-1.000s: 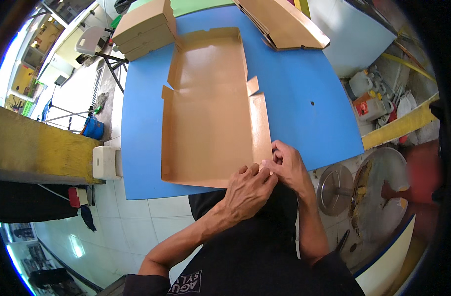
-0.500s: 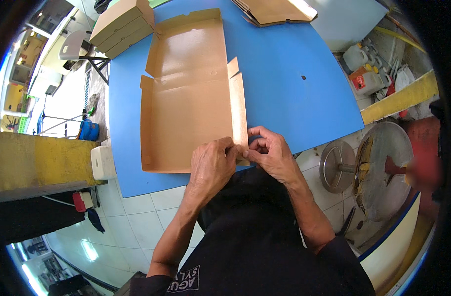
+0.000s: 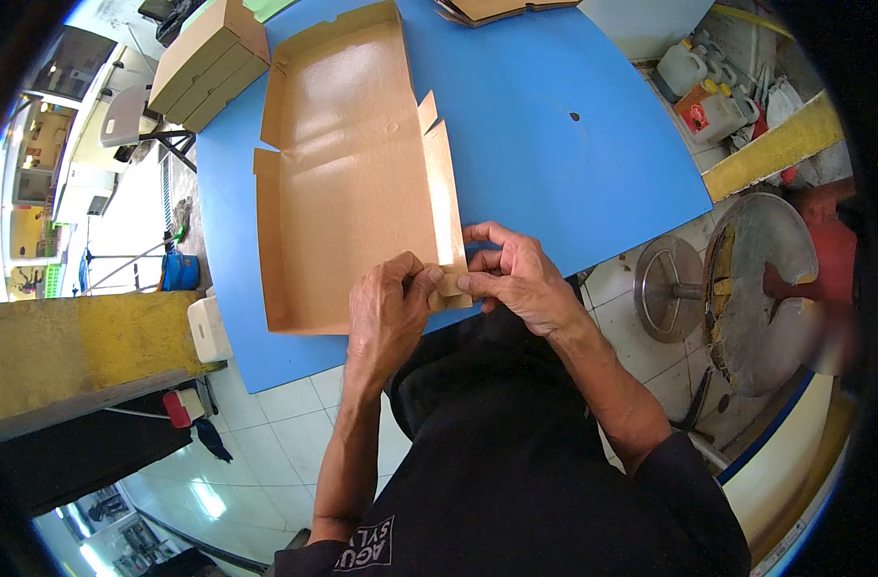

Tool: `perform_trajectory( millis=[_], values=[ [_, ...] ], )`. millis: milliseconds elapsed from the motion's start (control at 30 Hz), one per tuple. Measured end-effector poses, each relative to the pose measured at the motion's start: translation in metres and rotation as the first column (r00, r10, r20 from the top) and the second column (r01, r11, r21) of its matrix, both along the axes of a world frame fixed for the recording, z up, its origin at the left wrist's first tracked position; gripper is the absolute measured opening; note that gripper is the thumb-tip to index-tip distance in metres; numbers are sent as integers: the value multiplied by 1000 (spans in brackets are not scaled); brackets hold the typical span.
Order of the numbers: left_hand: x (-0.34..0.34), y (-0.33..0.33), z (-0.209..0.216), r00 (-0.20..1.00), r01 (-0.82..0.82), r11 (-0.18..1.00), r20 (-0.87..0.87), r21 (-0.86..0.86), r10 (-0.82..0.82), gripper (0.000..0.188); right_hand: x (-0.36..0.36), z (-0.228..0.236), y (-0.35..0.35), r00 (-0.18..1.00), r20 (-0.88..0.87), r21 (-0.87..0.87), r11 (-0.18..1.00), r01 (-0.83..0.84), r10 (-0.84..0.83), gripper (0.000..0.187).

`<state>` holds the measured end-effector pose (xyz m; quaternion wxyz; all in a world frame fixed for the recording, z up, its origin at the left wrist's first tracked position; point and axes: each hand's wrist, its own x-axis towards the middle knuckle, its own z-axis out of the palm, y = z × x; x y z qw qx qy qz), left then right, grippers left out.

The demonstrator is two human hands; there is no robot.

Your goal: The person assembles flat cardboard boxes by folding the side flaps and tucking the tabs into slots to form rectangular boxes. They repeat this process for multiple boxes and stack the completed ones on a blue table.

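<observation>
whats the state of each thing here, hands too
Open box: lid laid back, left wall raised
Left hand: fingers at box's near right corner
Right hand: thumb and fingers pinching that corner
Boxes at far left: closed, stacked
Brown cardboard: piled, partly out of view
Blue bucket: upright

We see plain brown on the long, open cardboard box (image 3: 352,212), pale streaks of shine crossing its inside; we find a similar brown on the stacked, oblong cardboard boxes (image 3: 208,72); blue with one dark spot on the broad, flat tabletop (image 3: 544,183); black with white print on the cloth top (image 3: 535,462); pale squares with grey lines on the tiled floor (image 3: 280,452).
</observation>
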<state>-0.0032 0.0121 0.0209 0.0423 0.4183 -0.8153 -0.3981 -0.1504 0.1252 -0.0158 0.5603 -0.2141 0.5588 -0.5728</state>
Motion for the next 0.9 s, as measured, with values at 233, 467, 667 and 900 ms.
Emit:
perform_trajectory(
  millis=[233,467,667,900],
  values=[
    [2,-4,-6,1000,0,994,-24,107,3,29,7,3,-3,998,-61,3,1000,31,-31,46],
    [2,-6,-12,990,-26,971,-125,239,57,33,2,3,-5,992,-122,0,999,40,-39,48],
    [2,-7,-7,991,-28,964,-121,264,62,29,5,3,-9,998,-44,14,999,48,-47,50],
    [4,-12,-11,967,41,915,-245,401,64,10,4,2,-14,990,-121,-18,997,69,-71,51]
  ],
)
